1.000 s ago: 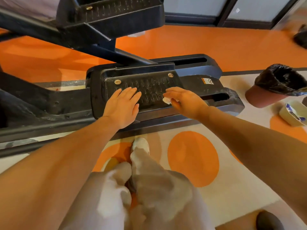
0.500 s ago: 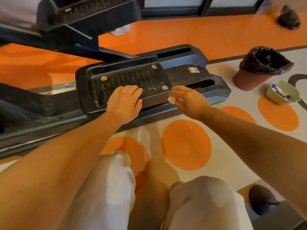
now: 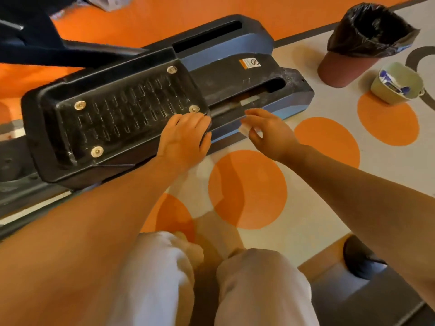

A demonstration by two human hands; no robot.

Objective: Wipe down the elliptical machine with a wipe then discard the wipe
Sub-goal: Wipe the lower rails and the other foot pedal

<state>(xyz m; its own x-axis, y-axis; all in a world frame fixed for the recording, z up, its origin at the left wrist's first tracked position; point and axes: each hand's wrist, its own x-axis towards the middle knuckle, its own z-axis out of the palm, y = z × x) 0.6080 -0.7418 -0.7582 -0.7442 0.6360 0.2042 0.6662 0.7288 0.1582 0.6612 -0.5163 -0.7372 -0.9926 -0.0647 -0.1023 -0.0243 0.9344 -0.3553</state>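
The elliptical machine's black ribbed foot pedal (image 3: 122, 114) fills the upper left, above the blue-black base rail (image 3: 266, 90). My left hand (image 3: 186, 137) rests on the pedal's right near corner, fingers over its edge. My right hand (image 3: 270, 132) hovers just right of the pedal, in front of the rail, and pinches a small crumpled white wipe (image 3: 246, 128) in its fingers. The wipe is off the machine's surface.
A red bin with a black bag liner (image 3: 362, 38) stands at the upper right. Next to it sits a pale tub of wipes (image 3: 395, 85). The floor is white with orange circles. A dark object (image 3: 360, 260) lies at the lower right. My knees are at the bottom.
My right hand with the wipe has come off the pedal and moved right and toward me. My left hand slid to the pedal's right corner. The view shifted right, toward the bin.
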